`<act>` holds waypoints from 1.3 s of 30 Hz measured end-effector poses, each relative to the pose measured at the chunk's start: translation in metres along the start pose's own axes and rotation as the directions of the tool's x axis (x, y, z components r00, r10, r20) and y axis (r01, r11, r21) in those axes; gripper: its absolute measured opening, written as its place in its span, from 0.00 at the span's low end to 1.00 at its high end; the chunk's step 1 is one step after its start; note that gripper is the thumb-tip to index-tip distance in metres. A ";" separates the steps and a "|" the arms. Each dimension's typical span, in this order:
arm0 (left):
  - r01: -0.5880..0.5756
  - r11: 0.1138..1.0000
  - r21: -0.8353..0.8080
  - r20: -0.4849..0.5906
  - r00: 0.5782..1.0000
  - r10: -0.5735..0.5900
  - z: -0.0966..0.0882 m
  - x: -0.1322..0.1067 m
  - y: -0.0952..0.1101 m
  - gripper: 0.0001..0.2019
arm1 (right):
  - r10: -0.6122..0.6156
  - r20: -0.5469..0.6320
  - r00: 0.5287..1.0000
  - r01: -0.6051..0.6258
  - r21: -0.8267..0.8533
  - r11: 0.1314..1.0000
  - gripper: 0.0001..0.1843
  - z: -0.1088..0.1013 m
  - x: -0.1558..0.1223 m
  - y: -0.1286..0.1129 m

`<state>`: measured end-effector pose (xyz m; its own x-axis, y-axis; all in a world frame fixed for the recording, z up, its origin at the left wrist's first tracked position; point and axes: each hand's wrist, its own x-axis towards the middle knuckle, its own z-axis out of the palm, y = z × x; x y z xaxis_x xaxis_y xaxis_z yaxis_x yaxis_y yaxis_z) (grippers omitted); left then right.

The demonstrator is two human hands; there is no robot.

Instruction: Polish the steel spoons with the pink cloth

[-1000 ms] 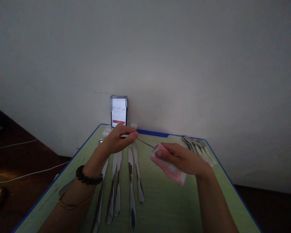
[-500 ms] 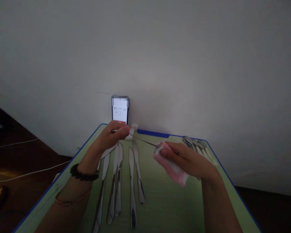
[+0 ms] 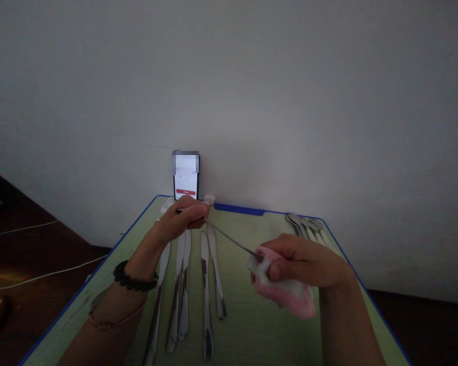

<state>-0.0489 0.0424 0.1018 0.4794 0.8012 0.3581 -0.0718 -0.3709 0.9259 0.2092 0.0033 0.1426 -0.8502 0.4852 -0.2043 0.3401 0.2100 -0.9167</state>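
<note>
My left hand (image 3: 185, 212) pinches one end of a thin metal table knife (image 3: 231, 238), seen almost edge-on. The knife slants down to the right, and its other end disappears into a pink and white cloth (image 3: 286, 295). My right hand (image 3: 305, 262) is closed on this cloth, with the thumb on top, so the covered end of the knife is hidden. Below my left hand several table knives (image 3: 206, 295) lie side by side on the green tabletop (image 3: 259, 330), handles toward me.
Several spoons (image 3: 303, 223) with pale handles lie in a bunch at the table's back right. A lit phone (image 3: 186, 175) leans against the wall (image 3: 290, 101) at the back left. Beside it sits a small white object (image 3: 209, 199). A white cable (image 3: 53, 274) runs off the left side.
My right hand and the cloth have moved down and to the right, and more of the knife shows between my hands. My left hand has shifted slightly right and down.
</note>
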 end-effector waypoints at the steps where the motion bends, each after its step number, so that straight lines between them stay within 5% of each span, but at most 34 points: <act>1: -0.002 1.000 -0.024 0.010 1.000 0.003 0.001 0.000 0.000 0.23 | -0.016 0.006 1.000 0.016 0.033 0.999 0.29 0.001 0.001 0.001; 7: 0.083 0.981 -0.173 0.030 0.996 -0.079 0.010 0.003 -0.014 0.21 | -0.151 -0.049 0.987 0.156 0.118 0.981 0.29 0.006 0.009 0.006; 12: 0.127 0.979 -0.162 0.002 0.992 -0.128 0.009 0.004 -0.024 0.20 | -0.075 -0.071 0.995 0.085 0.154 0.984 0.29 0.004 0.006 0.008; 16: 0.143 0.990 -0.012 -0.028 0.989 -0.143 0.001 0.003 -0.022 0.20 | 0.036 -0.108 0.994 -0.019 0.156 0.988 0.31 -0.001 0.001 0.007; 21: 0.124 0.922 0.366 -0.043 0.992 -0.116 -0.006 0.001 -0.009 0.19 | 0.180 -0.186 0.966 -0.198 -0.084 0.977 0.27 -0.002 0.003 0.003; 25: 0.067 0.837 0.542 0.017 0.996 -0.091 -0.004 0.000 0.004 0.18 | 0.187 -0.168 0.968 -0.222 -0.221 0.950 0.25 0.002 0.004 0.001; 31: -0.018 0.852 0.524 0.110 0.993 -0.046 -0.003 -0.002 0.013 0.18 | 0.173 -0.116 0.978 -0.201 -0.293 0.935 0.23 0.008 0.007 -0.005; 39: -0.149 0.793 0.591 0.339 0.937 -0.077 0.034 0.007 0.000 0.17 | 0.092 -0.243 0.966 -0.198 -0.462 0.865 0.22 0.023 0.038 0.000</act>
<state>-0.0162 0.0323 0.1007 0.7518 0.6201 0.2240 0.3885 -0.6912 0.6094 0.1671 0.0023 0.1270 -0.6923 0.6940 -0.1977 0.6480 0.4773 -0.5935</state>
